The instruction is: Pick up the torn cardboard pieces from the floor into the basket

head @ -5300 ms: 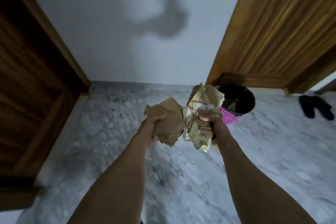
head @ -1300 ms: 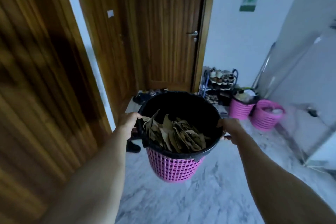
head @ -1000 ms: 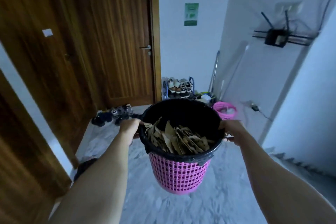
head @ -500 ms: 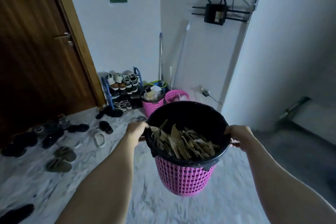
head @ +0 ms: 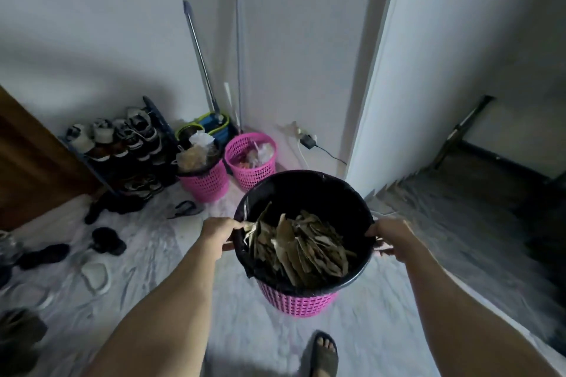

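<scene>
Two hands' grip, basket (head: 298,303) between

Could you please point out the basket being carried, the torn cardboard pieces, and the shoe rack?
basket (head: 298,304): head view, pink lattice wall.
torn cardboard pieces (head: 301,246): head view, middle of pile.
shoe rack (head: 122,148): head view, shoe rows.

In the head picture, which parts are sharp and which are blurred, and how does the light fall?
Head view: dim, soft light; the basket and cardboard pieces near the centre are fairly sharp; the floor and stairs smear toward the edges; the wide lens bends the wall corner; no glare shows.
</scene>
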Motion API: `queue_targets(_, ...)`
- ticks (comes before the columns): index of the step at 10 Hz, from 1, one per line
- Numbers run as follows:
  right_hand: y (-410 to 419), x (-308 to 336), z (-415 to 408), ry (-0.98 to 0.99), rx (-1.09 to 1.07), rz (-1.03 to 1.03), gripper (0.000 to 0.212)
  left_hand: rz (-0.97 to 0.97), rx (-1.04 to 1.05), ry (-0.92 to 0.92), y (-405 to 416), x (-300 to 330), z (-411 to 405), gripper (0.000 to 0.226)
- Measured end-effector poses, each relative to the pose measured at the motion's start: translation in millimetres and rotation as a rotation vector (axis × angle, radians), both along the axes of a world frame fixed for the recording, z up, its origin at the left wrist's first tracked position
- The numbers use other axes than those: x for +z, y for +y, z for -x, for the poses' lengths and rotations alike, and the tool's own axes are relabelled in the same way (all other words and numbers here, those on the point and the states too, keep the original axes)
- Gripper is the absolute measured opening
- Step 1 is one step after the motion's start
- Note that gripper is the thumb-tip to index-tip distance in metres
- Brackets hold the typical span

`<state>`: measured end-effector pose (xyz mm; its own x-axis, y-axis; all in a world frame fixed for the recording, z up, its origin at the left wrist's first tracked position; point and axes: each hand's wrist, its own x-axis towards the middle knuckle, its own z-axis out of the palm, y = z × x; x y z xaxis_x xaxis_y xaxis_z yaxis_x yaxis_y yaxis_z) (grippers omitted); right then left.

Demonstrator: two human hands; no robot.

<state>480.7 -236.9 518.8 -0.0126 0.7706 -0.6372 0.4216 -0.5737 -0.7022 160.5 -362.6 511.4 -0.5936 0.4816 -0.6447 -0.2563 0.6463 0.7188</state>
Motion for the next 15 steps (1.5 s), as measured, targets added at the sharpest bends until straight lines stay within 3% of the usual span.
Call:
queue_targets(2,124.3,-91.6,31.6,-0.053,0.039,0.089,0.016,0.097,0.031,-0.088,112.5,-88.3,22.4,0.015)
queue_targets(4,225.9,-218.9,69.8,-0.031,0.021,0.129,0.023,0.133,-0.018,-0.037,207.5,-212.2,53.7,0.023)
queue_targets(6,286.8,-363.9,93.4,-0.020,-0.057,0.176,0.029,0.205,0.016,-0.119,280.5,-358.4,86.8,0.011)
queue_targets(8,313.9,-459.8,114.2,-0.031,-0.110,0.191,0.031,0.197,-0.016,-0.070,314.4,-450.0,106.9,0.016)
queue_targets(12,344.3,-510.5,137.4,-0.057,-0.161,0.264,0.040,0.167,-0.022,-0.065,336.1,-503.1,118.4,0.015)
queue_targets(14,331.7,-494.1,138.0,-0.087,-0.122,0.233,0.058,0.161,-0.099,-0.005,331.0,-488.3,111.7,0.016)
queue_targets(15,309.9,-466.0,135.3,-0.121,-0.112,0.203,0.062,0.096,-0.102,0.108,325.7,-462.3,100.6,0.031)
